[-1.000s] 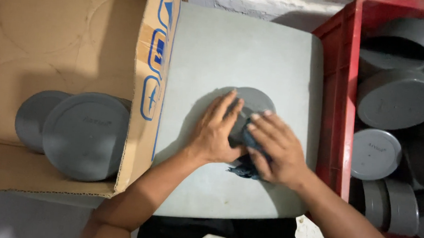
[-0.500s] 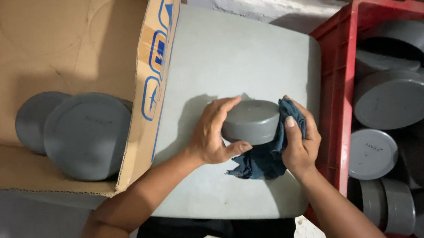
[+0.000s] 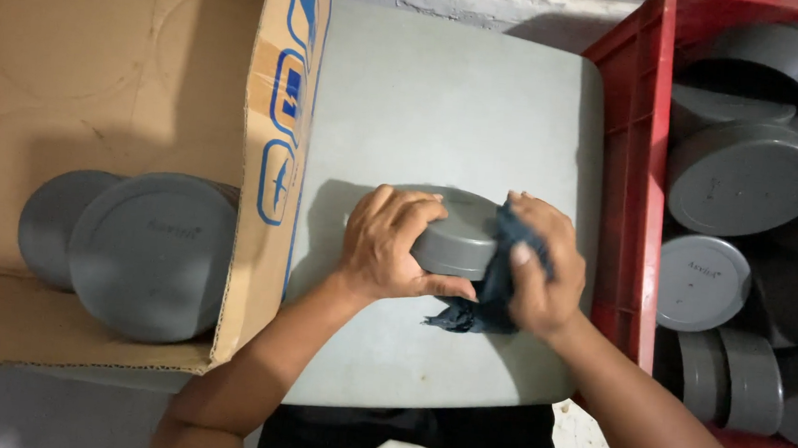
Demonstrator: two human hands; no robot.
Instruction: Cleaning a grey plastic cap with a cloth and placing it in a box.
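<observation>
Our left hand (image 3: 388, 247) grips the grey cap (image 3: 455, 233) on the worktop (image 3: 445, 96); our right hand (image 3: 541, 271) pinches a dark rag (image 3: 483, 300) against it. Tilted, the cap could slip free.

We held a cap (image 3: 459, 238) on the table (image 3: 445, 96) between our left hand (image 3: 388, 247) and right hand (image 3: 545, 276), a cloth (image 3: 488, 296) against its right side. Left stood a box (image 3: 101, 63) with two caps (image 3: 149, 253); right, a crate (image 3: 632, 175) of caps (image 3: 744, 178).

Grey cap (image 3: 456, 237), dark blue cloth (image 3: 493, 291)
</observation>
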